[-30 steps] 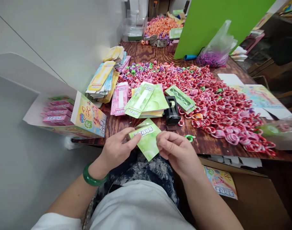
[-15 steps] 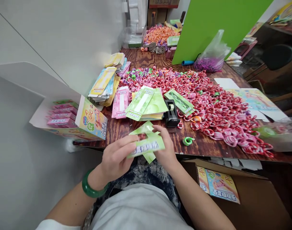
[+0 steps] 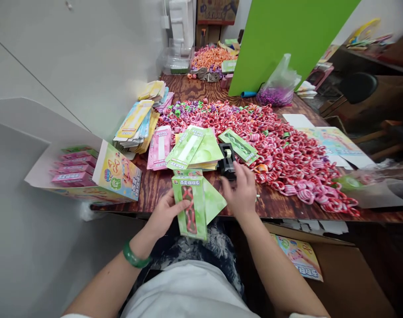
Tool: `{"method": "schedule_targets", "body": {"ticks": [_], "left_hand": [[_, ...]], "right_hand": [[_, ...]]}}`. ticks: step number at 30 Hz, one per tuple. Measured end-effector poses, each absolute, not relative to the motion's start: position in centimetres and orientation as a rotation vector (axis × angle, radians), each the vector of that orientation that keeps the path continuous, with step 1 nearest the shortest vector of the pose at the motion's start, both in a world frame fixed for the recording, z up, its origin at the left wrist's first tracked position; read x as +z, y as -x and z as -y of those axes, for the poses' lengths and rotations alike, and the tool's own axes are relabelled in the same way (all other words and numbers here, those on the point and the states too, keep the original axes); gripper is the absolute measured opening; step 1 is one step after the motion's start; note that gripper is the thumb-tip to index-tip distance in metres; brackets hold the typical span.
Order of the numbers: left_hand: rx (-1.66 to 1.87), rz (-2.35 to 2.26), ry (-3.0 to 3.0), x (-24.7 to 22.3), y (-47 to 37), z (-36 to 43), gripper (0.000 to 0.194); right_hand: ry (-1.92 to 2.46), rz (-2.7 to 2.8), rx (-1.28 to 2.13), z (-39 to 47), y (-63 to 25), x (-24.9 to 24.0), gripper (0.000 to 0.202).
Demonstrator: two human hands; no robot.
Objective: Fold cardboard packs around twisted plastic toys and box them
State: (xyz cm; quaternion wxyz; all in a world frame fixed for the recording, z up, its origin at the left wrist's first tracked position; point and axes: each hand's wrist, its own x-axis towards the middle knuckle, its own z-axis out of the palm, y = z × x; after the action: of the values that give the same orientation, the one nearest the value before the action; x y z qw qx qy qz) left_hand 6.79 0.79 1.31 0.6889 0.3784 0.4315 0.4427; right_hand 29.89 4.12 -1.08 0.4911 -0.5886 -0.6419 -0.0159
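My left hand grips a green window box by its left side, thumb across the front. Red twisted rings show through the box's window. Behind it, a flat green card lies at the table edge. My right hand is held apart from the box, fingers spread and slightly blurred, just in front of a black tape dispenser; whether a fingertip touches the dispenser is unclear. Beyond are green cards, a pink stack of cards and another green window box.
A heap of red and pink coiled rings covers much of the wooden table. At left stands an open display box holding pink boxes. A green panel rises behind. Below the table edge is a cardboard carton.
The green box has turned from lying sideways between both hands to standing upright in my left hand. My right hand has let go and moved right, towards the tape dispenser.
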Motion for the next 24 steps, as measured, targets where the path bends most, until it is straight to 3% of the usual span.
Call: {"method": "schedule_targets", "body": {"ticks": [3,7,13,24], "left_hand": [[1.101,-1.044,-1.005,1.0,-6.3,-1.3,0.049],[1.078,-1.091,-1.183,0.9,-6.0,-1.5,0.045],[1.121,-1.110,-1.313,0.8,-6.5,-1.5,0.036],[1.201,-1.154,-1.239,1.6,-5.8,-3.0,0.043]], "right_hand": [[1.750,1.199,0.465,-7.3,-33.9,-1.7,0.033],[1.720,1.012,0.929,-10.0,-36.8,-2.0,0.024],[1.559,0.865,1.062,-10.8,-35.6,-2.1,0.028],[1.445,0.670,1.020,-6.6,-33.4,-4.5,0.038]]}}
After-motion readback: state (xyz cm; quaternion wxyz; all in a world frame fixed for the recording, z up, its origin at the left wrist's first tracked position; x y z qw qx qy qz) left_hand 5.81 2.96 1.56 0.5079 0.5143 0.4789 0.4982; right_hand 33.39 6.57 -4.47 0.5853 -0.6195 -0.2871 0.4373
